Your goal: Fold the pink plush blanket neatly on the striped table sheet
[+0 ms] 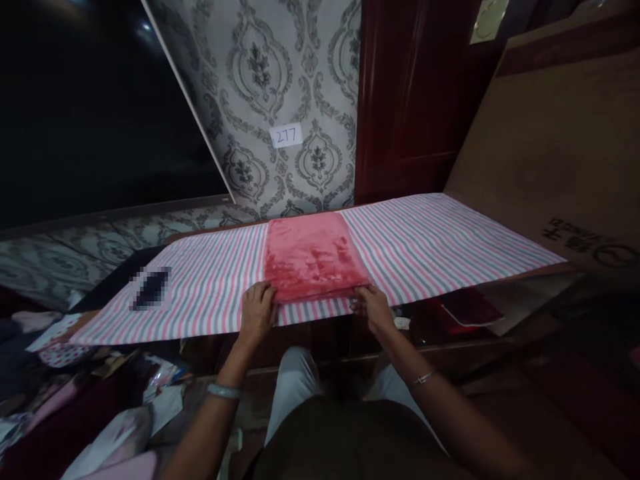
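Note:
A folded pink plush cloth (pixel 313 257) lies flat as a near square on a striped cover (pixel 420 233) in pink, grey and white. My left hand (pixel 259 308) is at its near left corner, fingers curled over the edge. At the near right corner, my right hand (pixel 373 307) pinches the edge between thumb and fingers. Darker brushed patches show in the pile along the cloth's near half. Several layers can be made out at the front edge. The undersides of the fingers are partly hidden.
On the cover's left end lies a dark, pixelated object (pixel 151 289). Behind stand a large black screen (pixel 100 107) and a patterned wall with a "277" label (pixel 287 135). A big cardboard box (pixel 555 147) is at right. Clothes and papers (pixel 165 403) are heaped at lower left.

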`<action>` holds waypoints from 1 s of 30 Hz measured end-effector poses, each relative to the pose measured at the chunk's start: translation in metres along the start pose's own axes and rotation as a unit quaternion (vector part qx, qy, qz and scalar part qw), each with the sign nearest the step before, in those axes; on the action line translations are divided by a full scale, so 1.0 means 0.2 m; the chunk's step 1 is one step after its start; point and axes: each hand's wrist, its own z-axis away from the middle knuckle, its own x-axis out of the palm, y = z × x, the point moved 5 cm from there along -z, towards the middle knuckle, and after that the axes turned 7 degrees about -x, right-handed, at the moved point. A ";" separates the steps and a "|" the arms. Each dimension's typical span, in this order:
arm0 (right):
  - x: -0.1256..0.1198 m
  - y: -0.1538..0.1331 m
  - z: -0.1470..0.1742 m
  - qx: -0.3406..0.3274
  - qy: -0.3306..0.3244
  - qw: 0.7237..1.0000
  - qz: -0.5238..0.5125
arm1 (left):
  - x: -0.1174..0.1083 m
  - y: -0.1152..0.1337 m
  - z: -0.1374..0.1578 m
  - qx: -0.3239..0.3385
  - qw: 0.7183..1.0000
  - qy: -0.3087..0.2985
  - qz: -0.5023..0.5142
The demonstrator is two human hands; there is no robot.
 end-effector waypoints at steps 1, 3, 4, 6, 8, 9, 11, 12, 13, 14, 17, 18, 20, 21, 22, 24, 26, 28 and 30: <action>0.00 0.00 0.00 -0.011 0.003 1.000 -0.006 | 0.01 -0.02 0.00 -0.010 1.000 0.001 0.005; 0.00 0.01 -0.01 -0.038 0.005 0.999 -0.013 | 0.03 -0.06 0.00 -0.042 0.999 0.007 0.008; -0.01 0.02 -0.01 -0.049 0.006 0.999 -0.011 | 0.04 -0.07 0.00 -0.058 0.998 0.009 0.008; -0.01 0.04 -0.01 -0.058 0.010 0.998 -0.001 | 0.08 -0.08 -0.01 -0.076 0.997 0.000 0.014; -0.02 0.05 -0.01 -0.056 0.011 0.998 0.004 | 0.10 -0.06 0.00 -0.078 0.997 -0.006 0.027; -0.02 0.06 -0.01 -0.055 0.008 0.998 0.003 | 0.10 -0.06 0.01 -0.078 0.996 0.002 0.032; -0.02 0.06 -0.01 -0.052 0.000 0.999 -0.001 | 0.07 -0.03 0.04 -0.090 0.994 0.044 0.030; -0.03 0.06 -0.01 -0.049 -0.002 0.999 -0.004 | 0.04 -0.01 0.06 -0.097 0.992 0.071 0.026; -0.03 0.05 -0.01 -0.044 -0.004 0.999 -0.006 | 0.02 0.01 0.09 -0.098 0.991 0.092 0.026; -0.03 0.05 -0.01 -0.038 -0.005 0.999 -0.007 | 0.00 0.05 0.12 -0.090 0.990 0.101 0.030; -0.02 0.04 -0.01 -0.022 -0.006 1.000 -0.017 | 0.01 0.21 0.19 -0.012 0.996 0.058 0.072; -0.02 0.03 -0.01 -0.019 -0.009 1.000 -0.020 | 0.03 0.27 0.20 0.014 0.995 0.040 0.086; -0.01 0.02 -0.01 -0.016 -0.013 0.999 -0.026 | 0.06 0.33 0.21 0.034 0.995 0.026 0.095; -0.01 0.01 -0.01 -0.015 -0.015 0.999 -0.028 | 0.08 0.35 0.20 0.030 0.995 0.029 0.094; -0.01 0.01 -0.01 -0.013 -0.017 0.999 -0.030 | 0.10 0.36 0.19 0.021 0.995 0.033 0.092; 0.00 0.00 -0.01 -0.010 -0.021 0.999 -0.034 | 0.13 0.36 0.16 -0.001 0.995 0.034 0.092; -0.01 0.00 -0.01 -0.006 -0.025 0.999 -0.036 | 0.14 0.36 0.15 -0.013 0.995 0.040 0.094; -0.01 0.01 -0.01 -0.003 -0.025 0.999 -0.035 | 0.15 0.37 0.16 -0.018 0.995 0.054 0.085; -0.01 0.01 -0.01 -0.002 -0.027 0.999 -0.032 | 0.16 0.37 0.18 -0.031 0.995 0.064 0.067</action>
